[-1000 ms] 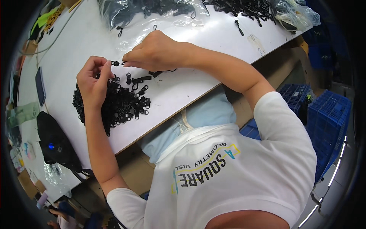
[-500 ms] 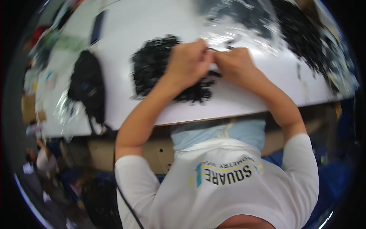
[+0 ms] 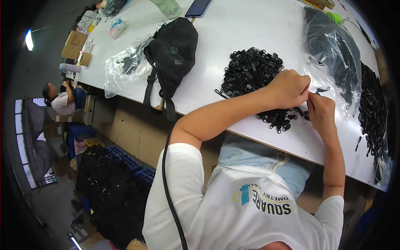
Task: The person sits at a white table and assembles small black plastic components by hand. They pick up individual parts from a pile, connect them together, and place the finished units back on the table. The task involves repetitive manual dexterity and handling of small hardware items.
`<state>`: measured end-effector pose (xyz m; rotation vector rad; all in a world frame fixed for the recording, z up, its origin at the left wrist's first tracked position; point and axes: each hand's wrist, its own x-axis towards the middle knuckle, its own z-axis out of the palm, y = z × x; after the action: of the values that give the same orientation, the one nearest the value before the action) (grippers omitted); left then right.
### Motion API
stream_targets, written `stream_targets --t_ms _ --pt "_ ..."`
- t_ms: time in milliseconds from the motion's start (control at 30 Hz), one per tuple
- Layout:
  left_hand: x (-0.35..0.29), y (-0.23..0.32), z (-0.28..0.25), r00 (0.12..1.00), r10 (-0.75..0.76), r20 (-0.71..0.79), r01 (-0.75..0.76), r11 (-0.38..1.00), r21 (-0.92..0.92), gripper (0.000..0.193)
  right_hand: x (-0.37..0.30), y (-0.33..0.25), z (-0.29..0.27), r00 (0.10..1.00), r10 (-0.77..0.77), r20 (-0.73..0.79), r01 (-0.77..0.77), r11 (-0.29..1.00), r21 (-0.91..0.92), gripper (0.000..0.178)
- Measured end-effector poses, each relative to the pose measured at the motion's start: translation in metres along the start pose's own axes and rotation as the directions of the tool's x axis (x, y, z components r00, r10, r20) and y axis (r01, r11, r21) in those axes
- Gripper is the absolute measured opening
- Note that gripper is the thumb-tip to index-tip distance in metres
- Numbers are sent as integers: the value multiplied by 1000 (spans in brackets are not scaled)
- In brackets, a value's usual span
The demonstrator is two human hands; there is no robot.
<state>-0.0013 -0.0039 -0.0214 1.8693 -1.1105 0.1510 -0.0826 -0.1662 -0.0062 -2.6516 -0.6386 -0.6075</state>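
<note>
My left hand (image 3: 291, 88) is closed, its fingers pinched together against the fingertips of my right hand (image 3: 321, 111), which is closed too. What lies between them is too small and covered to make out. Right above my right fingers shows a small black looped cord piece (image 3: 322, 90); whether it is gripped or lies on the table I cannot tell. A heap of small black zipper pulls (image 3: 250, 71) spreads under and beyond my left forearm. Some loose pulls (image 3: 278, 121) lie on the near side of that forearm.
A clear plastic bag (image 3: 333, 46) with dark contents and a long heap of black cord pieces (image 3: 371, 108) lie at right. Leftward are a black mesh bag (image 3: 177, 52), a crumpled plastic bag (image 3: 121, 68) and a phone (image 3: 198, 7). Another person (image 3: 62, 100) sits far left.
The view has swung left, so the table and my hands appear farther right. My hands remain together, fingertips meeting, near the black heap.
</note>
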Motion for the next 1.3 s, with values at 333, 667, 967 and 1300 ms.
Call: stream_targets --t_ms 333,667,967,1300 --pt "6 16 -7 982 -187 -21 173 941 -291 18 2 -5 1 982 147 -116 -142 988 53 11" --pt "12 10 -22 916 -158 368 314 854 -415 25 3 1 -11 990 -60 -131 67 996 54 17" --pt "9 12 -9 994 -106 -35 85 926 -369 14 5 1 -17 999 -2 -52 14 975 224 9" --pt "10 5 -11 993 -61 100 104 852 -512 9 5 -3 -18 996 49 -81 -24 958 286 3"
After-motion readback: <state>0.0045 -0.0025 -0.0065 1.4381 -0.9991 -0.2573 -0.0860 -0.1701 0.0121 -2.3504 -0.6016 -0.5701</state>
